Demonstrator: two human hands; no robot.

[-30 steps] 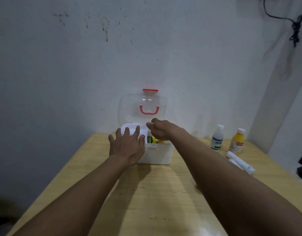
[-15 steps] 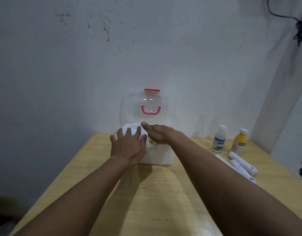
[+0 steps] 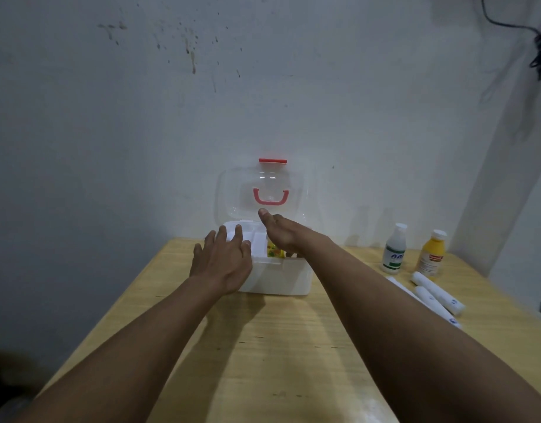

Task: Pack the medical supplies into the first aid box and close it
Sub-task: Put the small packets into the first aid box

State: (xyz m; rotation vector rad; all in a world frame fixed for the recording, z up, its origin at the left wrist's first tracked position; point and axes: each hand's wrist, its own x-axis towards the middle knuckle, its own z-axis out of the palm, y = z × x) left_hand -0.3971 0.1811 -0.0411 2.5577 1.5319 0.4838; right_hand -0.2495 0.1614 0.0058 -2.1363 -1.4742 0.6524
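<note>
First aid box [image 3: 275, 279] sits mid-table, left hand [image 3: 222, 261] spread flat on its near-left edge. Right hand [image 3: 281, 236] has dipped into the right compartment, perhaps seating a yellow packet [image 3: 274, 254]; its grip is hidden. Tubes [image 3: 437, 296], white bottle [image 3: 394, 251] and yellow bottle [image 3: 431, 256] wait unpacked at right; beyond, the lid [image 3: 232, 193] stands open.

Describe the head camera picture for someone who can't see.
A left hand rests on an open white first aid box while the right hand reaches inside. A white bottle, yellow bottle and white tubes wait nearby.

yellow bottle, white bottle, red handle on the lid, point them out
yellow bottle [image 3: 430, 257]: head view, on its body
white bottle [image 3: 394, 250]: head view, on its body
red handle [image 3: 270, 204]: head view, on its bottom bar
</note>
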